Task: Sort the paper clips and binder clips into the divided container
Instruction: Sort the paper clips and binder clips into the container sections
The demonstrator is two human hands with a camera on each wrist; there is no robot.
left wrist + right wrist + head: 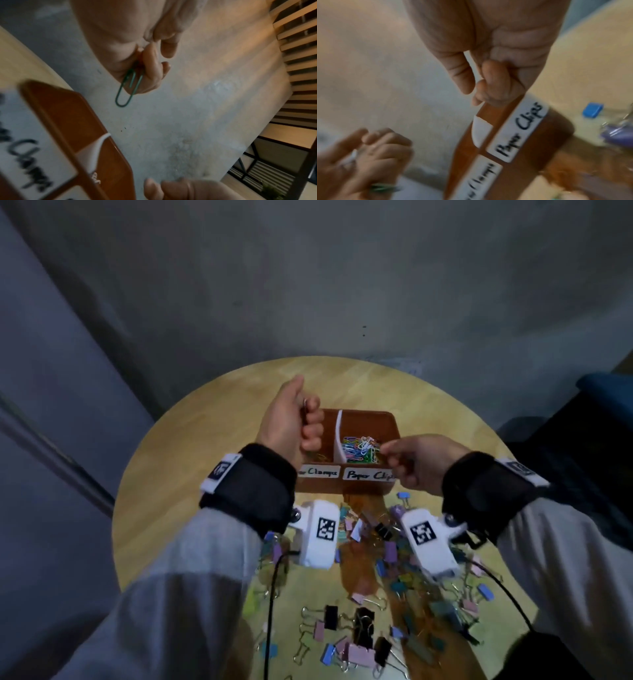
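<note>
Binder clips [359, 642] lie heaped on the round table [205, 419], nearest the lens, below both wrists. Beyond them, the left hand [291, 419] pinches a green paper clip [127, 88] above the box [363, 419], over its left compartment. Right hand [416, 462], fingers curled, hovers at the box's right edge beside the paper clips [361, 448]; any hold there is unclear.
</note>
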